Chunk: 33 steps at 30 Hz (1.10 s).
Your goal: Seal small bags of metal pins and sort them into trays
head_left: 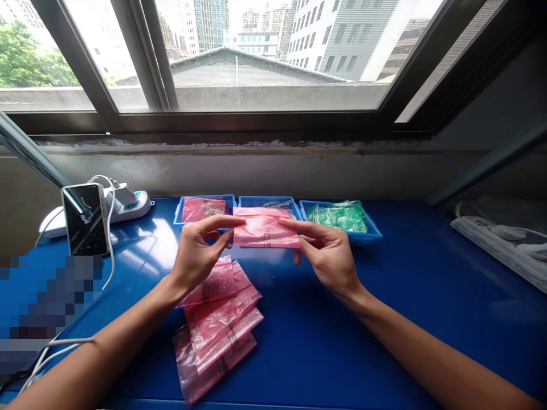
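Above the blue table (342,347), left hand (195,256) and right hand (327,256) pinch a flat pink zip bag (265,229).

Three plastic trays (265,200) sit in a row behind stacked zip bags (217,336)

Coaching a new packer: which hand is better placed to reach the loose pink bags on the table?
Left, likely: the left hand sits just above the pile of pink zip bags; the right hand, pinching the held bag's other edge, is farther away.

Pink bags (265,229) — blue table (311,347) (green bags (337,217) beyond).
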Each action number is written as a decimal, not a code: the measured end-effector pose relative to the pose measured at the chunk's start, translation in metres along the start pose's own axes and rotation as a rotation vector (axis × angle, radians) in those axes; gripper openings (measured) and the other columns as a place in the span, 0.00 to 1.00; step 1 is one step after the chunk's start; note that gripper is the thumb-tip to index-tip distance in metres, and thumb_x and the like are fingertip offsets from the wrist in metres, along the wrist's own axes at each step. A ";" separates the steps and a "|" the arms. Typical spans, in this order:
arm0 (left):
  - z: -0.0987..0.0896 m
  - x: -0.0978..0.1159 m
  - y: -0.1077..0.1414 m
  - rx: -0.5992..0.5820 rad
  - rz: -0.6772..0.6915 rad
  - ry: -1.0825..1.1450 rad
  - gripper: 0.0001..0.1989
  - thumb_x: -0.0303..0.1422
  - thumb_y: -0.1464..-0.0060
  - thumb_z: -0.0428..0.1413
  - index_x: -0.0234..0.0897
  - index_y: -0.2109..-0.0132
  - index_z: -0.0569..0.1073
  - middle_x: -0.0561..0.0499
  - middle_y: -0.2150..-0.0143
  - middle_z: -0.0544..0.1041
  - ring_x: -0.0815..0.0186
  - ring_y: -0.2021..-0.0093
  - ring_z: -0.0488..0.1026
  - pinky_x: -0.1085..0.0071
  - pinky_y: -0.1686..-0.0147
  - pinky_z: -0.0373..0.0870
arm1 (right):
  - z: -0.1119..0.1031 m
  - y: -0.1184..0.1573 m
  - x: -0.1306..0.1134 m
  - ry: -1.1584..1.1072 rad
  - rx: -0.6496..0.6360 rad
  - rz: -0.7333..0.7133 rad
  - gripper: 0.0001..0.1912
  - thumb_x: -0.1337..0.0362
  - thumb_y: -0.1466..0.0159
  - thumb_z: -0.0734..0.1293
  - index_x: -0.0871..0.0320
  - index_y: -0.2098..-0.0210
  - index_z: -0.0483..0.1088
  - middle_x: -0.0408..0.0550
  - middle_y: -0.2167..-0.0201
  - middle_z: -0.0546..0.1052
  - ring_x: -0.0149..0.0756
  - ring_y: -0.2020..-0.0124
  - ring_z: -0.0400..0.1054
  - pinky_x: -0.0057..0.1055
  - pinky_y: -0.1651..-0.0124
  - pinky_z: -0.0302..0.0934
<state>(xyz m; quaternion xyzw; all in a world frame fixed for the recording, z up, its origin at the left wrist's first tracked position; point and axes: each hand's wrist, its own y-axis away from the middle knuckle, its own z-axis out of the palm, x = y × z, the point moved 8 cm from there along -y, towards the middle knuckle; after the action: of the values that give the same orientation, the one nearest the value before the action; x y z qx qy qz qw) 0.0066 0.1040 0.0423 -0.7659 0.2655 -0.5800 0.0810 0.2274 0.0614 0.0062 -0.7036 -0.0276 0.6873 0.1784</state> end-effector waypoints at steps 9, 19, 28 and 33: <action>-0.001 0.009 0.003 -0.002 0.157 -0.063 0.11 0.22 0.40 0.58 0.35 0.54 0.83 0.48 0.57 0.86 0.65 0.58 0.82 0.72 0.60 0.78 | -0.006 0.002 -0.004 -0.017 0.059 -0.059 0.14 0.71 0.42 0.73 0.52 0.59 0.86 0.45 0.69 0.86 0.27 0.84 0.67 0.25 0.81 0.62; -0.003 -0.003 -0.006 -0.056 -0.062 -0.009 0.13 0.38 0.39 0.60 0.36 0.69 0.75 0.54 0.74 0.73 0.68 0.73 0.66 0.71 0.72 0.61 | 0.008 0.004 -0.001 0.066 -0.103 0.067 0.27 0.47 0.34 0.71 0.60 0.80 0.77 0.42 0.89 0.69 0.25 0.90 0.58 0.23 0.85 0.52; -0.087 -0.041 -0.042 0.202 -0.189 -0.580 0.14 0.43 0.42 0.57 0.37 0.66 0.79 0.50 0.73 0.74 0.58 0.70 0.70 0.65 0.66 0.64 | 0.016 0.008 0.000 0.075 -0.208 0.070 0.28 0.46 0.32 0.69 0.60 0.79 0.78 0.42 0.88 0.69 0.25 0.89 0.58 0.23 0.84 0.53; -0.075 -0.016 -0.036 0.245 0.118 -0.889 0.17 0.38 0.36 0.55 0.35 0.47 0.80 0.39 0.55 0.79 0.47 0.51 0.72 0.55 0.49 0.68 | 0.018 0.009 0.000 0.078 -0.223 0.077 0.27 0.46 0.32 0.69 0.60 0.79 0.78 0.41 0.89 0.67 0.25 0.88 0.57 0.24 0.84 0.52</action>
<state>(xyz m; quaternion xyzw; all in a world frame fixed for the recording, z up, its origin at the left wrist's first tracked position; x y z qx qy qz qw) -0.0552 0.1566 0.0679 -0.9085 0.1778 -0.2168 0.3098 0.2080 0.0563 0.0041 -0.7457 -0.0698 0.6585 0.0735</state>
